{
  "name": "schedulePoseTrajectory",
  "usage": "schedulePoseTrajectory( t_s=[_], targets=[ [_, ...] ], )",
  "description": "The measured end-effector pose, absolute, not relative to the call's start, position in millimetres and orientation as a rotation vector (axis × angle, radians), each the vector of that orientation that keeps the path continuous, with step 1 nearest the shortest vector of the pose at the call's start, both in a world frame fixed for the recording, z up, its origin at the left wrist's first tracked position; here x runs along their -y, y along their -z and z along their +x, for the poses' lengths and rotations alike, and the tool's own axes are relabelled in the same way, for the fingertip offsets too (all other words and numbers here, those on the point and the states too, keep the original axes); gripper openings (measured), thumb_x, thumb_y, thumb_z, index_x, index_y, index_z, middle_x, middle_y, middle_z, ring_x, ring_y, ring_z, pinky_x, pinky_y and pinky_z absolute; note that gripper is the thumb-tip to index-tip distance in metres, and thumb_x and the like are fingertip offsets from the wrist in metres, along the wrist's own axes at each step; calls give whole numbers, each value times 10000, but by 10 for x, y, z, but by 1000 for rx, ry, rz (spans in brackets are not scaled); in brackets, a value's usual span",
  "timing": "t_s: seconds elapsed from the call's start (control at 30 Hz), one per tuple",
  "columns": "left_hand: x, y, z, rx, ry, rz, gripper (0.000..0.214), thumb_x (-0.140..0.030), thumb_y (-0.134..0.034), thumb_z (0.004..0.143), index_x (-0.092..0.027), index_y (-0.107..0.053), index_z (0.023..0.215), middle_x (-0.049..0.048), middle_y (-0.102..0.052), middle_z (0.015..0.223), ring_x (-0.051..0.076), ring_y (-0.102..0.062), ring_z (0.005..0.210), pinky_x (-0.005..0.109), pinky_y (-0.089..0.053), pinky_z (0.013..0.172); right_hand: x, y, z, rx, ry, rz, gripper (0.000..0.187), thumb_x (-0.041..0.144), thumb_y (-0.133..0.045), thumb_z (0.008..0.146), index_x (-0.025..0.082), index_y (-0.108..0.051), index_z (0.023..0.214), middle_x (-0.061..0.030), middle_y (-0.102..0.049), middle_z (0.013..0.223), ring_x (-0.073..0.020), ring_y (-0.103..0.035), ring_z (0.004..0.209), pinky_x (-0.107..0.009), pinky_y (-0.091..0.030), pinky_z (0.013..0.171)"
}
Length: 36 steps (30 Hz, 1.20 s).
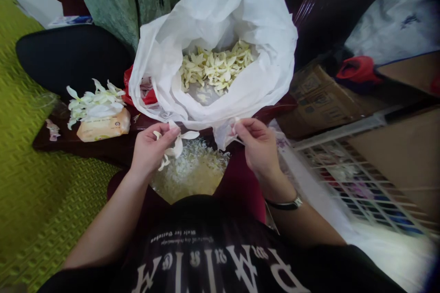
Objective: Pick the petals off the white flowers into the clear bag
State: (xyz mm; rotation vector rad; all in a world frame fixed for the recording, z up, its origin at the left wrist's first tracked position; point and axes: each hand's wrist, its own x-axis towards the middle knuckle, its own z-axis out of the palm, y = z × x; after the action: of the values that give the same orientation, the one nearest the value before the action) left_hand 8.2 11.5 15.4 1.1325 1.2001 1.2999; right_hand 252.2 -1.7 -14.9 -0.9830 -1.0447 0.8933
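Holding a white flower at the near rim of a part-filled bag

Works above a green textured mat (62,183), to the left of and below a white plastic bag (275,55), and at a dark wooden bench (68,141) apparently right under that bag. Has the bag wide-mouthed, with rim turned outward. To the bag's right, has a cardboard box (323,96).

On the bag's near side, lower down between the knees, has a broad heap of small whitish pieces (192,169), too blurred to name surely. Inside the bag, has a thick cluster of pale yellow flowers (222,68). To the bag's left, has a tissue pack (105,128) under a bunch of whiter flowers (94,96).

With the left hand (149,146), just short of the bag's near rim and left of its middle, pinches a white flower (178,146) between thumb and fingers, with petals splayed. With the right hand (257,144), at the same rim but right of its middle, pinches something pale beside a hanging translucent film (222,135); cannot tell between bag edge and petal.

Seems well along, judging by cluster and heap. Appears to have only the small bunch left of the bag, plus the flower in hand, yet to deal with, as far as visible.
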Motion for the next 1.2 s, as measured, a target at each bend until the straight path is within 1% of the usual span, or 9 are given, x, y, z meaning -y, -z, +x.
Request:
schedulePoseTrajectory(
  t_s=[0.13,0.23,0.37,0.47,0.6,0.73,0.87,0.97,1.2],
  targets=[
    [-144,-143,86,-1152,-1210,1159,444,-408,-938,623,-159,-804,965,-6,-638,662,92,-527,568,214,-400,547,90,146,2528,1398,-822,-1201,291,397,-788,829,248,-770,1079,-51,-797,992,-230,-732,959,-416,-579,913],
    [-170,-142,121,-1093,-1165,1190,463,-467,-894,689,-161,-814,1027,-35,-529,573,73,-416,515,214,-312,504,139,40,2402,1489,-726,-1163,254,365,-734,881,242,-759,1101,-75,-786,1120,-236,-704,1103,-440,-520,1042],
    [-187,-205,204,-938,-1129,1216,503,-584,-777,799,-139,-806,1033,-59,-379,532,80,-347,513,234,-293,512,145,-72,2157,1517,-869,-1033,169,375,-703,903,229,-741,981,-52,-776,984,-198,-716,934,-374,-565,907],
    [-181,-262,249,-908,-1115,1251,528,-620,-723,836,-140,-799,1040,-39,-423,574,96,-395,549,244,-322,531,121,-86,2009,1539,-977,-980,195,417,-703,896,223,-704,902,-27,-736,869,-171,-680,807,-337,-563,795],
    [-176,-262,257,-905,-1163,1270,485,-604,-662,896,-162,-792,1047,-21,-472,609,103,-432,579,240,-336,544,99,-52,1907,1589,-1130,-1023,314,479,-800,798,223,-690,942,-23,-727,916,-170,-649,813,-322,-534,763],
    [-181,-212,251,-903,-1159,1265,512,-632,-622,909,-166,-795,1034,-18,-487,618,92,-423,552,236,-333,525,88,6,1858,1494,-1312,-1015,283,469,-789,801,206,-695,850,-6,-706,811,-146,-614,713,-300,-519,697],
    [-183,-176,218,-922,-1118,1184,529,-641,-754,790,-178,-797,1042,20,-629,769,107,-539,626,228,-414,555,59,69,1848,1308,-1411,-998,312,481,-811,769,205,-666,785,21,-656,700,-128,-576,634,-286,-488,641],
    [-184,-140,167,-951,-1043,1068,456,-496,-892,691,-194,-804,1021,33,-715,841,123,-612,660,229,-462,590,24,113,1878,1204,-1430,-1014,326,485,-833,745,211,-658,770,22,-649,676,-127,-561,604,-286,-472,604],
    [-185,-52,112,-974,-1110,1119,230,-347,-893,721,-181,-818,861,19,-734,744,108,-600,617,222,-446,597,8,151,1938,1187,-1429,-982,290,439,-848,747,227,-696,872,10,-705,792,-134,-612,680,-290,-522,663]
  ],
)
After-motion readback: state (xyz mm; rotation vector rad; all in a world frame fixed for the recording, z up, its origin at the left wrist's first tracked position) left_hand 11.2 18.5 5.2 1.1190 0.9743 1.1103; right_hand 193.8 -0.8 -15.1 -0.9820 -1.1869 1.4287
